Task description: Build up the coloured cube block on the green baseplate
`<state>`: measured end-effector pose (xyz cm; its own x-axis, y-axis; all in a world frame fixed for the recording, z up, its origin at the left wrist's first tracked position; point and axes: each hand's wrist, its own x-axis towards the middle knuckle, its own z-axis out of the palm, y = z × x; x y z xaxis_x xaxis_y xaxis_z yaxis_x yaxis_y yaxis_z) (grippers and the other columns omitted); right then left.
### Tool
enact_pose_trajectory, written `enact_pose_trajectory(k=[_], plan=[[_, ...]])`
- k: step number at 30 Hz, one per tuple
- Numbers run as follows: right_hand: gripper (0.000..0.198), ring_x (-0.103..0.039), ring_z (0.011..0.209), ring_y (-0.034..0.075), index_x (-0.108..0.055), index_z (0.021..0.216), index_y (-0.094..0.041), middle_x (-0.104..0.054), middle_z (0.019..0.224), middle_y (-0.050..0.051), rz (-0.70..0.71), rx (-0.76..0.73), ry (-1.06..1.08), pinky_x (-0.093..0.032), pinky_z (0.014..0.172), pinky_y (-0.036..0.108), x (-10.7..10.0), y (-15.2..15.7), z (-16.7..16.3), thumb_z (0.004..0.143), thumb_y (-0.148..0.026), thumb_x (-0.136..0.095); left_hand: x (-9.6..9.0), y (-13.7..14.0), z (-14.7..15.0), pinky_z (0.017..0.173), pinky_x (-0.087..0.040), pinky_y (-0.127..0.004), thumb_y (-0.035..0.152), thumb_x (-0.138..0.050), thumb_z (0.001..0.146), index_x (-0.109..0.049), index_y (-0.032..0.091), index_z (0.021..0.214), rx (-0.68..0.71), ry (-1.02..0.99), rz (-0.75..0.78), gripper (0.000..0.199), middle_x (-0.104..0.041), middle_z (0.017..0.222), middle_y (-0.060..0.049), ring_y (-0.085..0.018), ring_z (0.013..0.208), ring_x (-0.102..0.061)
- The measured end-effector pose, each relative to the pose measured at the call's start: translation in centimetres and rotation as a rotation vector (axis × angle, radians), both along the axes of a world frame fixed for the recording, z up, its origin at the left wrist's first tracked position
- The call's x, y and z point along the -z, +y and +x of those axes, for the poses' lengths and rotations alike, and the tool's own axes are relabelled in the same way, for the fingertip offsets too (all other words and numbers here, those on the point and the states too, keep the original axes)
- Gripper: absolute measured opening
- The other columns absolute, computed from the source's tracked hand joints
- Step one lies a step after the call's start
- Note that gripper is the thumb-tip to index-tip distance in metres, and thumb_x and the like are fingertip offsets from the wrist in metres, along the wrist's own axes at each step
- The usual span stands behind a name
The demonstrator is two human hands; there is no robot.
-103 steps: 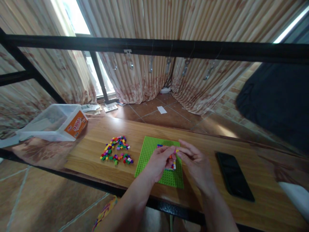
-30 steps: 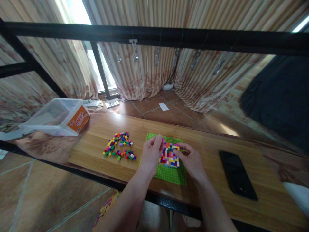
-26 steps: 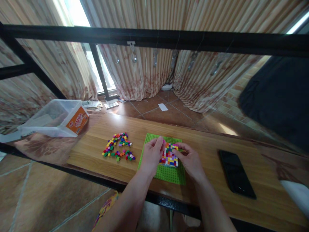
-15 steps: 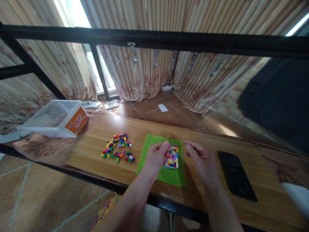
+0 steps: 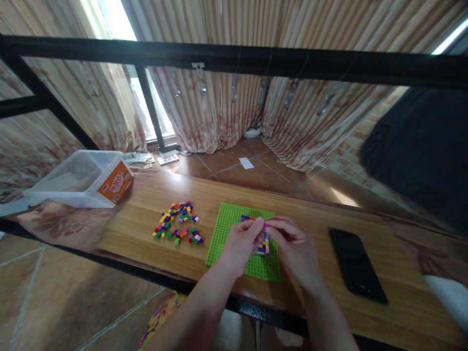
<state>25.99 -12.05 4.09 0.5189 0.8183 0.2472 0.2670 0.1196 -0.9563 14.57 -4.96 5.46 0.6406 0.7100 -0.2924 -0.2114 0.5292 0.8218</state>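
Observation:
My left hand [image 5: 239, 241] and my right hand [image 5: 294, 243] meet over a green studded baseplate [image 5: 223, 234], fingertips pinched together. A small pink toy brick [image 5: 266, 226] shows between the fingertips of both hands. Below them, a block of multicoloured toy bricks [image 5: 263, 247] rests on the baseplate, its middle mostly hidden by my fingers. White bricks show along its near edge, with blue and orange ones at its far edge. To the left, a loose pile of small coloured bricks [image 5: 168, 217] lies spread on the wooden table.
A black phone [image 5: 358, 265] lies on the wooden tabletop [image 5: 127, 229] to the right. At the far left stands a clear plastic box [image 5: 78, 195] with an orange label. A black metal bar [image 5: 234, 58] crosses in front of the curtains [image 5: 215, 112].
My right hand has moved left from beside the baseplate, its fingertips now meeting those of my left hand. The left hand has shifted slightly right, and the pink brick shows between them.

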Motion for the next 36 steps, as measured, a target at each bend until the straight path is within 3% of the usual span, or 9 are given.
enact_pose_trajectory(k=[7, 15, 20, 31, 36], plan=[[0.021, -0.066, 0.087, 0.023, -0.077, 0.080, -0.023, -0.073, 0.091, 0.006, -0.095, 0.160, -0.067, -0.053, 0.078, 0.036, 0.5, -0.8, 2.3, 0.077, -0.044, -0.075, -0.5, 1.2, -0.7, 0.042, -0.011, -0.021, 0.064, -0.073, 0.070, -0.068, 0.012, 0.071, -0.118, 0.009, 0.020, 0.052, -0.043, 0.051, 0.005, -0.002, 0.041, -0.024], [0.020, -0.066, 0.083, 0.022, -0.078, 0.083, -0.025, -0.074, 0.089, 0.004, -0.288, 0.047, -0.206, -0.049, 0.074, 0.035, 2.0, -0.5, 2.0, 0.082, -0.042, -0.068, -0.6, 1.4, -1.0, 0.041, -0.013, -0.020, 0.060, -0.076, 0.069, -0.068, 0.011, 0.072, -0.149, 0.008, 0.002, 0.050, -0.044, 0.054, 0.005, -0.002, 0.042, -0.027], [0.020, -0.063, 0.072, 0.020, -0.077, 0.080, -0.024, -0.073, 0.082, 0.003, -0.281, 0.081, -0.196, -0.048, 0.068, 0.033, 2.1, 0.1, 1.4, 0.081, -0.041, -0.067, -0.7, 1.3, -1.1, 0.042, -0.012, -0.020, 0.059, -0.075, 0.071, -0.067, 0.010, 0.072, -0.144, 0.007, -0.001, 0.049, -0.044, 0.054, 0.005, -0.002, 0.041, -0.026], [0.025, -0.069, 0.077, 0.021, -0.074, 0.083, -0.022, -0.076, 0.084, 0.003, -0.314, 0.081, -0.038, -0.053, 0.075, 0.035, 2.6, 0.4, 1.4, 0.076, -0.046, -0.073, -0.3, 1.4, -1.1, 0.042, -0.014, -0.019, 0.056, -0.071, 0.076, -0.066, 0.011, 0.072, -0.143, 0.001, 0.009, 0.046, -0.045, 0.053, 0.005, -0.001, 0.040, -0.026], [0.028, -0.070, 0.080, 0.023, -0.075, 0.085, -0.021, -0.077, 0.086, 0.005, -0.300, 0.105, -0.064, -0.054, 0.077, 0.036, 2.2, 0.0, 2.0, 0.077, -0.048, -0.072, -0.3, 1.4, -1.2, 0.042, -0.013, -0.019, 0.055, -0.070, 0.078, -0.067, 0.011, 0.074, -0.138, -0.013, 0.016, 0.044, -0.046, 0.055, 0.005, -0.001, 0.040, -0.026]])
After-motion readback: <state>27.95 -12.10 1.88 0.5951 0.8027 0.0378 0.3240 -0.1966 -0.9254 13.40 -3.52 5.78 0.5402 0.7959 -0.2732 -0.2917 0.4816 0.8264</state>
